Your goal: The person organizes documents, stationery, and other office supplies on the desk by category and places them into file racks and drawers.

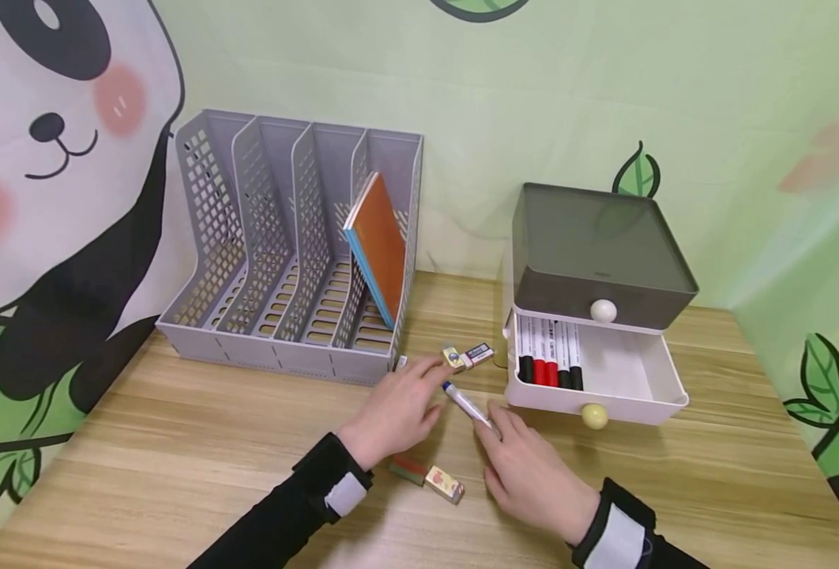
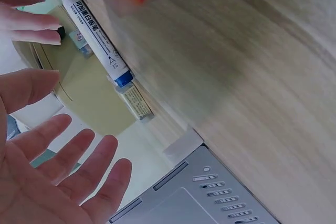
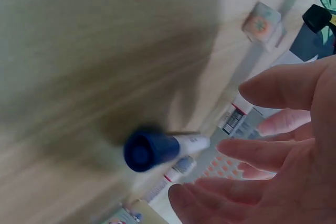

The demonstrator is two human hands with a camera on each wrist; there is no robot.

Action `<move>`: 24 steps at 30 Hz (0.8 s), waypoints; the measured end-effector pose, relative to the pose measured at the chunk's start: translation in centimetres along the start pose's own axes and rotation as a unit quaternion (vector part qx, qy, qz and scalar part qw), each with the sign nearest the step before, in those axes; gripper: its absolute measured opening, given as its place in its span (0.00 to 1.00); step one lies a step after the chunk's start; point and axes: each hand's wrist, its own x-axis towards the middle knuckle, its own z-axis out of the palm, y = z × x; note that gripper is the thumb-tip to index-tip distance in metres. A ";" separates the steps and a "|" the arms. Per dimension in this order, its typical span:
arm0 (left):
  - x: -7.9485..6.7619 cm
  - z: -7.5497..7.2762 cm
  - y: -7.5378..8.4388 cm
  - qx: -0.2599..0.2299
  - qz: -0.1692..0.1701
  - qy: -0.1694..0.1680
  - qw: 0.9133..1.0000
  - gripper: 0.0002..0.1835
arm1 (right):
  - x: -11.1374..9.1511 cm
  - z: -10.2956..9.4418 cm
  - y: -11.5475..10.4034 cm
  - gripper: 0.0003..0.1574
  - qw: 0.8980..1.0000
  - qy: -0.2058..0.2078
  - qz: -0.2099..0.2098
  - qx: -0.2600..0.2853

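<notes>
A whiteboard marker with a white barrel and blue ends lies on the table between the two hands. My right hand hovers at the marker's near end. In the right wrist view its fingers are spread and apart from the marker. Past the marker's far end, my left hand reaches toward a yellowish eraser and a black-and-white eraser. Its fingers look loosely extended in the left wrist view, holding nothing. Two more erasers, one red-green and one patterned, lie nearer the wrists.
A grey file rack stands at the back left, an orange-covered book leaning in its rightmost slot. To the right, a drawer box has its white lower drawer pulled out. Several black and red markers lie inside.
</notes>
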 end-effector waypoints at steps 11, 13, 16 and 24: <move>-0.1 0.2 -0.3 -0.009 0.005 0.000 1.000 0.28 | -0.1 0.9 0.6 0.31 0.998 -0.045 0.023 0.039; -0.2 0.2 -0.3 -0.008 0.005 -0.002 1.000 0.28 | -0.1 0.8 0.7 0.28 0.998 -0.040 0.017 0.041; -0.2 0.2 -0.2 0.001 0.005 -0.009 1.000 0.29 | -0.1 0.7 0.8 0.22 0.999 -0.026 0.003 0.041; -0.4 0.4 0.0 0.031 0.003 -0.065 0.997 0.27 | -0.3 0.3 1.2 0.08 0.998 -0.004 -0.018 0.058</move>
